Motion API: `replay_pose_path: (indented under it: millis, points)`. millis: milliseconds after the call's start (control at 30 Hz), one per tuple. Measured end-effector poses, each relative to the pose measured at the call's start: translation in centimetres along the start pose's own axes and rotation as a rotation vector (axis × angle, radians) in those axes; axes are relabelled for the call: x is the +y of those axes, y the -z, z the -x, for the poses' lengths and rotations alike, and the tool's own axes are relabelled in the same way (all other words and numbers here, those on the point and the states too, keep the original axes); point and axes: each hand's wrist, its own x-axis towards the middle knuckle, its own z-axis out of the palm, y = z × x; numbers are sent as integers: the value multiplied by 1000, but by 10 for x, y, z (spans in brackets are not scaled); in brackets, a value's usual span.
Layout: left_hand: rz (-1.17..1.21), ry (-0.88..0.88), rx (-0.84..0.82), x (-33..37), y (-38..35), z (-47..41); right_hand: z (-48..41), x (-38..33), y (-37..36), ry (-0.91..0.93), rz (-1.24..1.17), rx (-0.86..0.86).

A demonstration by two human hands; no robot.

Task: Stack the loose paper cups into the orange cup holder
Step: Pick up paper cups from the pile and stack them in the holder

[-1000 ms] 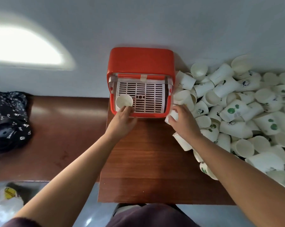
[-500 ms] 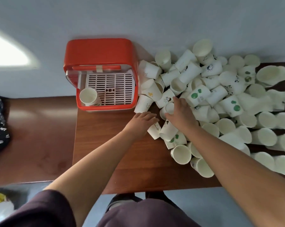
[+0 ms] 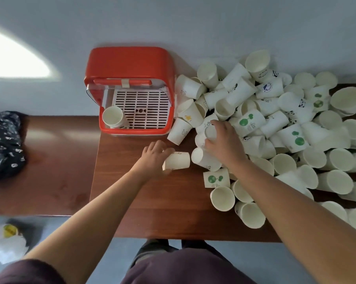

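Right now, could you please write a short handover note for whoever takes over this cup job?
Left hand: closed on one cup lying sideways on the table.
Right hand: in the pile, fingers around another cup; grip not fully visible.
Holder: at the table's back edge, left of the pile, front open, white grid tray inside.
Done: one stack started at the tray's front-left; how many cups it holds cannot be told.
Left: nearly everything. The pile covers the table's right side, most cups on their sides.
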Motion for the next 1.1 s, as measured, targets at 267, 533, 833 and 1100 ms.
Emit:
replay_pose_path:
  millis: [267,533,833,1100]
  points:
    - [627,358,232,-36,41,33,-7,-39,33,-70,-397,-36]
    - [773,604,570,-99,95,71,-20,-114,24,-130,-663,-108]
    - [569,560,567,-145,129,42,-28,-173,-17,-182,-799,-169]
    - [422,352,472,-148,133,3,-37,-186,-25,-257,-822,-125]
